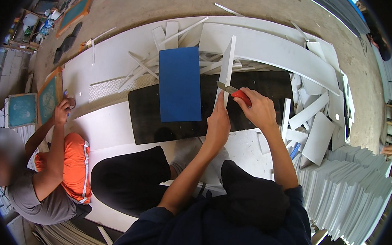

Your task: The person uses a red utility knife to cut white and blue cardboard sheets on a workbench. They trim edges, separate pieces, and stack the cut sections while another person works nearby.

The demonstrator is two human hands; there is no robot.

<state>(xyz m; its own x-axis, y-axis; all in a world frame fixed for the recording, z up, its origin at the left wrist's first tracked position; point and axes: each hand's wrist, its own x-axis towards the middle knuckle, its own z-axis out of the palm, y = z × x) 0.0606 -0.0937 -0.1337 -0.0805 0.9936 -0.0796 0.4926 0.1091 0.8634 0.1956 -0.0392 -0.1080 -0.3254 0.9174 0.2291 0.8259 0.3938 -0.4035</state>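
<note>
Held on edge in my left hand (218, 126) is a narrow white foam board (228, 57), its thin side facing up. My right hand (260, 110) is closed around the red handle of a knife (241, 96). The knife's metal blade meets the board's edge just beyond my left fingertips. Beneath both hands lies a dark, flat board (261, 84). A blue rectangular sheet (179, 88) rests on that board, left of my left hand and apart from it.
White strips and offcuts (311, 109) are heaped at the right and along the far side. A tall stack of white boards (344, 190) stands at near right. To my left sits another person (44, 176) with hands near a framed green screen (48, 96).
</note>
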